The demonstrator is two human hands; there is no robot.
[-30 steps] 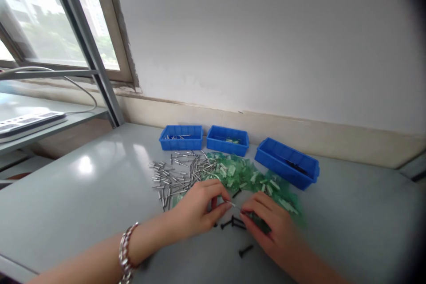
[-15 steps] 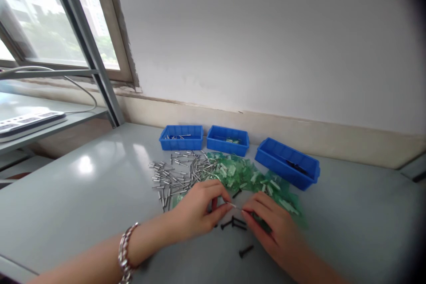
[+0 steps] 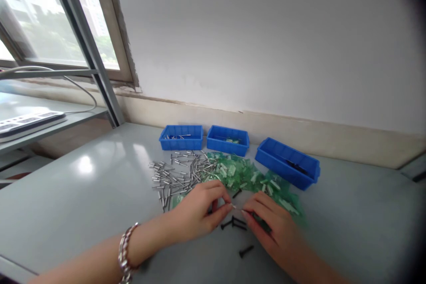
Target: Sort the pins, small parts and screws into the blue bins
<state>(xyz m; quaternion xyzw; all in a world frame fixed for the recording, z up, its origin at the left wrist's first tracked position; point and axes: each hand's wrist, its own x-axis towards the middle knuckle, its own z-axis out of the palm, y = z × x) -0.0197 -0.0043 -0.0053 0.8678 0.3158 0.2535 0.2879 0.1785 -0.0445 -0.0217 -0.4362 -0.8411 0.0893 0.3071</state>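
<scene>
My left hand (image 3: 199, 211) and my right hand (image 3: 271, 228) meet over the grey table (image 3: 100, 186), fingertips pinched on the two ends of a thin silver rivet (image 3: 237, 207). Under and beside them lie black screws (image 3: 238, 223), one more black screw (image 3: 245, 251) nearer me. Behind my left hand spreads a heap of silver rivets (image 3: 173, 175). Behind my right hand lies a pile of small green plastic bags (image 3: 246, 177). A bracelet (image 3: 124, 253) is on my left wrist.
Three blue bins stand in a row by the wall: the left bin (image 3: 181, 137) holds rivets, the middle bin (image 3: 227, 140) green bags, the right bin (image 3: 288, 163) dark parts. A window (image 3: 49, 22) and a power strip (image 3: 26, 122) on a shelf are at left.
Almost nothing has moved; both hands stay pinched on the rivet, with only slight finger shifts.
</scene>
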